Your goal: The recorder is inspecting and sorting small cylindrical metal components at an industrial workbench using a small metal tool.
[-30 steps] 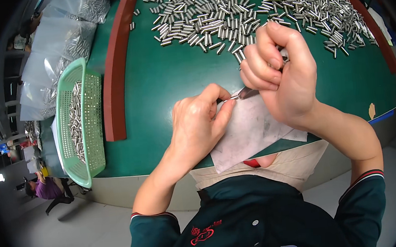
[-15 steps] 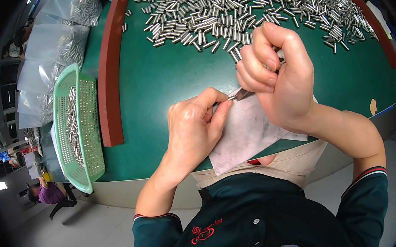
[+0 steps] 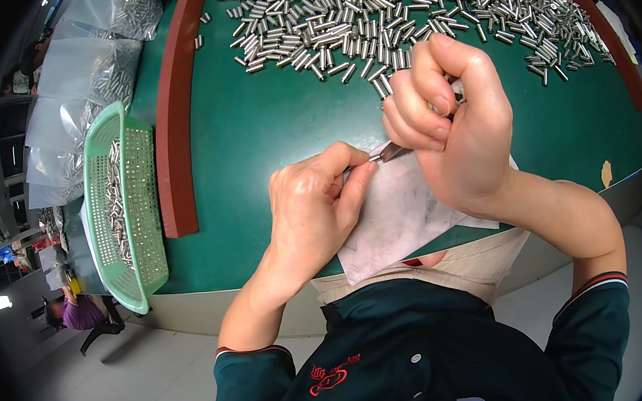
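Between its thumb and forefinger, my left hand (image 3: 310, 205) pinches a small shiny metal pin (image 3: 374, 158) above a creased, smudged white cloth (image 3: 398, 213). My right hand (image 3: 455, 120) is curled in a fist around a slim metal tool (image 3: 390, 151) whose flat, narrow tip meets the end of the pin. The fist hides most of this tool, so its exact kind cannot be told. Beyond both hands, a large heap of loose metal pins (image 3: 351, 22) spreads over the green tabletop (image 3: 254, 130).
Red-brown raised edges (image 3: 175, 137) bound the work surface left and right. Left of it stands a green perforated basket (image 3: 146, 208) holding more pins. Clear plastic bags (image 3: 84, 72) of metal parts lie behind the basket. A person in purple (image 3: 83, 314) is at far left.
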Action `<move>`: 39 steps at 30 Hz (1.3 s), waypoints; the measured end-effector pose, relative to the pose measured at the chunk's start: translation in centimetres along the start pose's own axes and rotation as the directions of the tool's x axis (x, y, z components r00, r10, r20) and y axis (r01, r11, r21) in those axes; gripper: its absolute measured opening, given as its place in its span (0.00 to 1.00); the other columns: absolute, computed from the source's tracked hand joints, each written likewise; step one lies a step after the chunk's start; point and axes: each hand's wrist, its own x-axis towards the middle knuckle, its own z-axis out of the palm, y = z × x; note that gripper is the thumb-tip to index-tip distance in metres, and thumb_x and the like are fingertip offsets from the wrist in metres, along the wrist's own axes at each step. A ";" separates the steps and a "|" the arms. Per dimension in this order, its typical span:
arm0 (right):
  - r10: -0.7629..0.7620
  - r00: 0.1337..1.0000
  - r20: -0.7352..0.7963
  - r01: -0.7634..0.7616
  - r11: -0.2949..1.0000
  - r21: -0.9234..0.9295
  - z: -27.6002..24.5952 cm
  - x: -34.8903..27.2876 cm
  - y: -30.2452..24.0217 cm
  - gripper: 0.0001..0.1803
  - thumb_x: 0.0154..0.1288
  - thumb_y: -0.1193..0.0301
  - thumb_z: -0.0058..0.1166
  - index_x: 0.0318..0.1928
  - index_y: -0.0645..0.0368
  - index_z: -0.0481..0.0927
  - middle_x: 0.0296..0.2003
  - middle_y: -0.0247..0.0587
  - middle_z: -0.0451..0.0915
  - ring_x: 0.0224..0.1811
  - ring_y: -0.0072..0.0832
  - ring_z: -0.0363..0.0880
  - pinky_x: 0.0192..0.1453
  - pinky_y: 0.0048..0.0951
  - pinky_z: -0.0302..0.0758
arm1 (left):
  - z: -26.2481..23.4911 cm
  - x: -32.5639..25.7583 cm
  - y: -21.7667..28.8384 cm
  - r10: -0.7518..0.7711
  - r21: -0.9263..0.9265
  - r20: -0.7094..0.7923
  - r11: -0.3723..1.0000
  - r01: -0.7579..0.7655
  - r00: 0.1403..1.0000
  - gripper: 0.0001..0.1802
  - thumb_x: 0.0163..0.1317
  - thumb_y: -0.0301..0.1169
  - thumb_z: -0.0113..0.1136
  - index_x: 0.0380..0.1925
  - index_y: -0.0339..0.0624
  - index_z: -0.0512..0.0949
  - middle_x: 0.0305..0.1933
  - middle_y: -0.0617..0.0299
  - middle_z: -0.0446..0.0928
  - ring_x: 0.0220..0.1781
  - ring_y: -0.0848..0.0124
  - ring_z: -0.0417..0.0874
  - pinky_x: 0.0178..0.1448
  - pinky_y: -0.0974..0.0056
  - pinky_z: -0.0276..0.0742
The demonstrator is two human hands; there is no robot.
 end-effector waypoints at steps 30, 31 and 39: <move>-0.095 0.994 0.051 0.099 0.993 -0.071 0.8 -0.7 0.7 0.19 0.63 0.67 0.34 0.15 0.55 0.55 0.11 0.26 0.52 0.13 0.14 0.47 0.16 0.20 0.47 | 0.3 0.1 0.4 -0.046 -0.059 0.003 0.997 0.046 0.999 0.04 0.45 0.23 0.60 0.18 0.37 0.74 0.11 0.52 0.68 0.12 0.58 0.70 0.18 0.61 0.64; -0.054 0.997 0.049 0.057 0.997 -0.061 0.6 -0.4 0.4 0.19 0.63 0.66 0.33 0.15 0.55 0.55 0.10 0.26 0.52 0.12 0.14 0.46 0.16 0.20 0.46 | 0.5 -0.3 0.2 -0.041 -0.059 -0.002 0.997 0.041 0.999 0.04 0.45 0.23 0.60 0.18 0.37 0.74 0.11 0.52 0.68 0.12 0.58 0.70 0.18 0.61 0.64; -0.130 0.957 0.258 0.097 0.986 0.137 -0.1 1.9 -5.7 0.21 0.65 0.62 0.28 0.13 0.49 0.53 0.07 0.24 0.48 0.10 0.17 0.41 0.17 0.21 0.44 | -2.6 -2.1 -0.9 -0.191 -0.899 0.438 -0.120 0.422 0.879 0.05 0.60 0.30 0.51 0.30 0.39 0.70 0.26 0.65 0.67 0.19 0.85 0.55 0.22 0.78 0.52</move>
